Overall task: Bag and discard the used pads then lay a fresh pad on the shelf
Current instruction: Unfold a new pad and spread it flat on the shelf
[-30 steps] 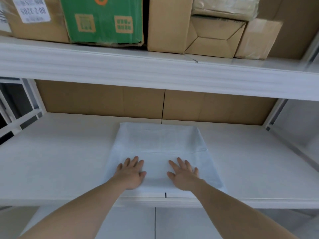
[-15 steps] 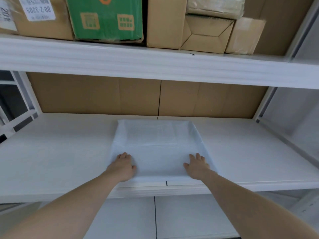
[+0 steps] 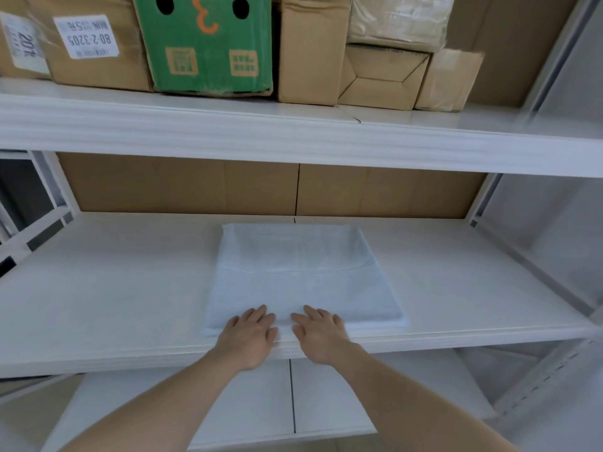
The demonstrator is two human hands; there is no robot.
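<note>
White metal shelving [image 3: 293, 148]; cardboard boxes [image 3: 306, 50] above; brown cardboard backing [image 3: 182, 187] behind.

On the upper board [image 3: 293, 141] I see a row of boxes. At far left stand two brown cartons, one with a white label reading 80-2-3205 [image 3: 85, 36] upside down. Next to them sits a green box [image 3: 205, 44] with orange print and two dark round holes. To its right I see a tall plain carton [image 3: 310, 50], then a low folded carton [image 3: 381, 79] with a plastic-wrapped parcel [image 3: 398, 17] on top, and a small carton [image 3: 452, 79] touching it. Brown cardboard sheets [image 3: 261, 187] line the back.
</note>
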